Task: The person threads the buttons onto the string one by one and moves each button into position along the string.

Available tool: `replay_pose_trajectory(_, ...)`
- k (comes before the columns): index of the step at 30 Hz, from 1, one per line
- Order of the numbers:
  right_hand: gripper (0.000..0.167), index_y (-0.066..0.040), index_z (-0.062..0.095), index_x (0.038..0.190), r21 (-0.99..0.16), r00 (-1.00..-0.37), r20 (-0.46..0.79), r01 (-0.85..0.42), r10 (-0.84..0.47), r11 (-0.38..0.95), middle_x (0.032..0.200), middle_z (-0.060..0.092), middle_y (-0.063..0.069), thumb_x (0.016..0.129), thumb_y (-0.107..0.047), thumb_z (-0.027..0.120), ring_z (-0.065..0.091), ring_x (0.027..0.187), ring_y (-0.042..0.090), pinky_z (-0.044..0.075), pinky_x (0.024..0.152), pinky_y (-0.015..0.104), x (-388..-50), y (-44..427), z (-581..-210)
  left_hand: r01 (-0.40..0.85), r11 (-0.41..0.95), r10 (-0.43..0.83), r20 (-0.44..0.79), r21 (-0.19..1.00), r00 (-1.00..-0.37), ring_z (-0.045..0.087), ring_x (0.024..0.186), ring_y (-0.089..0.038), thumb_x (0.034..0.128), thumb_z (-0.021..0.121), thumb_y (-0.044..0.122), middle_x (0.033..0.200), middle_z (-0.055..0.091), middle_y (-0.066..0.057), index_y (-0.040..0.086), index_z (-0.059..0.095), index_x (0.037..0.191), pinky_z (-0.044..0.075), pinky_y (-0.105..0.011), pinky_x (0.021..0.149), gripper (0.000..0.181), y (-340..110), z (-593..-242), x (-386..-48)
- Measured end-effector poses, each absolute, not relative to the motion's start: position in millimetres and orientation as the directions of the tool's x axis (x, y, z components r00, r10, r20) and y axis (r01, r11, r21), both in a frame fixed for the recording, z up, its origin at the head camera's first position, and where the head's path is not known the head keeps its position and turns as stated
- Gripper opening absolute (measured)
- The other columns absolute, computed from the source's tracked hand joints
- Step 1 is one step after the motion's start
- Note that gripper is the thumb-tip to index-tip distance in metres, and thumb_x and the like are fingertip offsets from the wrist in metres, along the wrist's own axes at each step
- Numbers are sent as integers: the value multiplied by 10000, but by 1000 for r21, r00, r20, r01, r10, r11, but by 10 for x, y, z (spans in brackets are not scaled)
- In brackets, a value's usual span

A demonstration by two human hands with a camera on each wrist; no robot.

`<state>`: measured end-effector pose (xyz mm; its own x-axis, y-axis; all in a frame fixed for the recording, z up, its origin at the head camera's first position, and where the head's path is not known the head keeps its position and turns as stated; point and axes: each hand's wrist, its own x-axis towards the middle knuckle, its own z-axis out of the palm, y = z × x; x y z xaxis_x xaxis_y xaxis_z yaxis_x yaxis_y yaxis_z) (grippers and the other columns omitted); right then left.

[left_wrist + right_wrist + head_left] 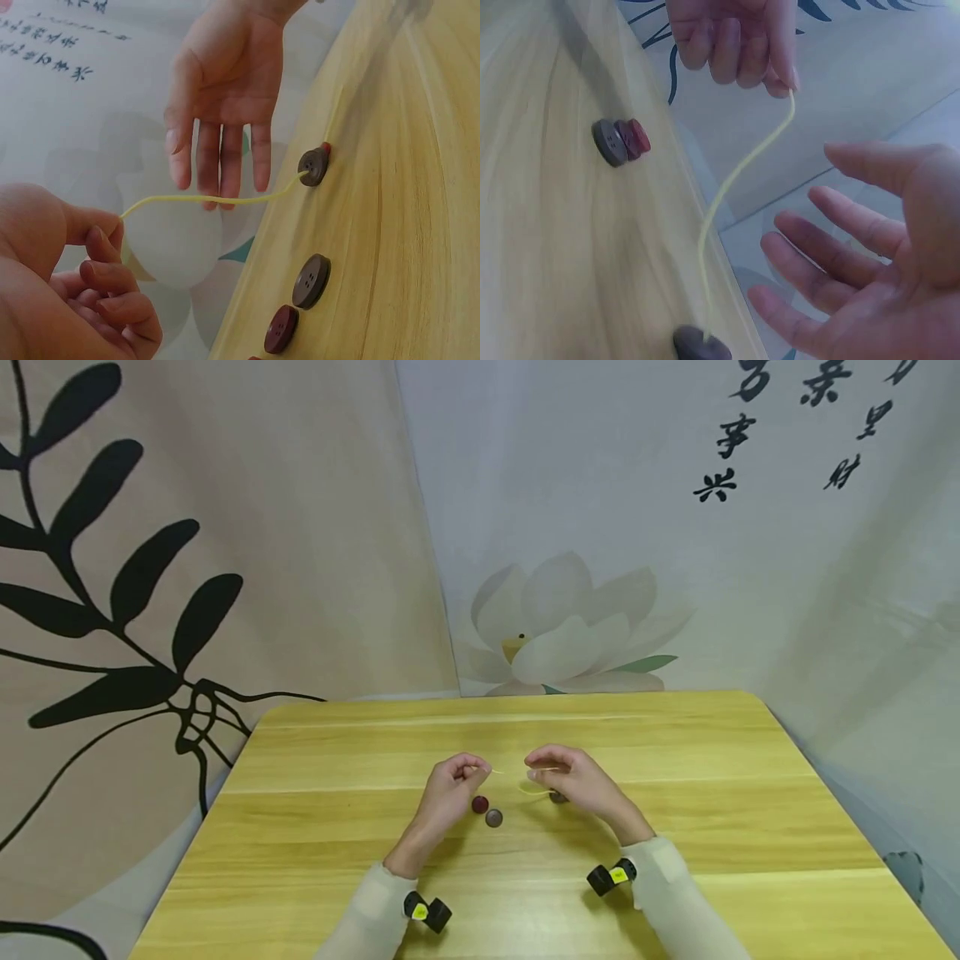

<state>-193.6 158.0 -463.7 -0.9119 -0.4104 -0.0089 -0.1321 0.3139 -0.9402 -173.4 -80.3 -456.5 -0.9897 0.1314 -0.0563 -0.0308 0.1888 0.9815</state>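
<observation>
The left hand pinches one end of a yellow cord between thumb and forefinger. The cord sags toward the right, down to a dark brown button on the worktop, close under the right hand, whose fingers are spread loosely and grasp nothing. Left of that button, near the left hand, lie a grey-brown four-hole button and, just beyond it, a maroon button.

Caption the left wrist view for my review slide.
Left hand pinching a yellow cord that leads to a dark button; right hand beyond, fingers extended; more buttons on the table.
</observation>
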Motion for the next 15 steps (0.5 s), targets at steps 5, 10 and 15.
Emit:
replay_pose_trajectory(5,360,24,613,1228,-952,-904,10,-139,-427,272,1231,629,234,974,-229,641,646,1085,266,525,906,349,-1968,1501,-4641,-22,203,127,-48,979,-991,407,606,-120,967,648,213,740,482,4,17,681,1027,319,-213,522,207,-792,-4568,-1773)
replay_pose_trajectory(10,337,17,612,1231,-964,-896,-11,-109,-444,244,1236,626,235,977,-204,632,650,1079,246,513,938,370,-1958,1420,-4688,-29,216,126,-57,976,-990,404,584,-115,969,645,220,732,486,4,33,685,1024,307,-208,494,200,-789,-4572,-1773)
replay_pose_trajectory(15,324,-33,630,1222,-967,-891,-35,-83,-452,240,1243,628,220,968,-234,648,645,1093,227,497,971,407,-1924,1336,-4713,-36,202,141,-66,979,-988,396,586,-110,966,649,213,743,487,0,32,682,1024,300,-198,486,193,-782,-4575,-1763)
